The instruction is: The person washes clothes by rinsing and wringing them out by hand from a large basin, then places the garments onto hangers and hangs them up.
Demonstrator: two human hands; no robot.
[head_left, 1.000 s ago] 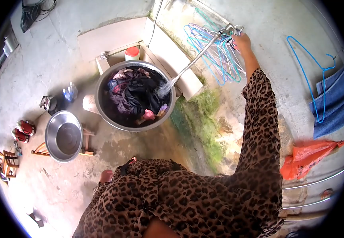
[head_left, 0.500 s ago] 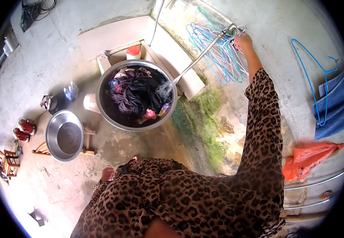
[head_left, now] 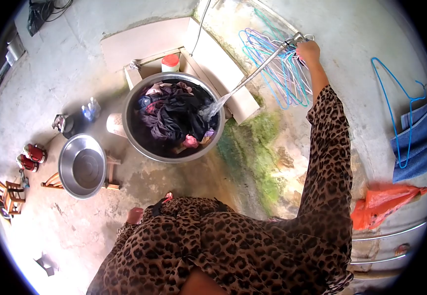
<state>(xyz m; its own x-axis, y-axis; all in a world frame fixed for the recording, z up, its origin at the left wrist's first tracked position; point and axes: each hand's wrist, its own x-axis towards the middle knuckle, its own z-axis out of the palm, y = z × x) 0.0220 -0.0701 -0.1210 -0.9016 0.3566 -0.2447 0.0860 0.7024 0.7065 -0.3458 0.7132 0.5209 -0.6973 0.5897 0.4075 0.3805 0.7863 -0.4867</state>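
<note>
My right hand is closed at the metal tap on the wall, its fingers round the tap's handle end. From the spout water runs into a large metal basin, onto dark wet clothes with a pink piece among them. Beside my left hip hangs my left hand, small in view, its fingers curled and partly hidden; what it holds, if anything, cannot be made out. Blue, white and green hangers hang just beside the tap.
An empty metal basin rests on a wooden chair at the left. A red-lidded tub stands behind the large basin. Blue towel, blue hanger and red bag hang at the right. Green growth covers the floor's edge.
The view has shifted slightly, so most things appear a little further right. My right hand has stayed at the tap and water still runs.
</note>
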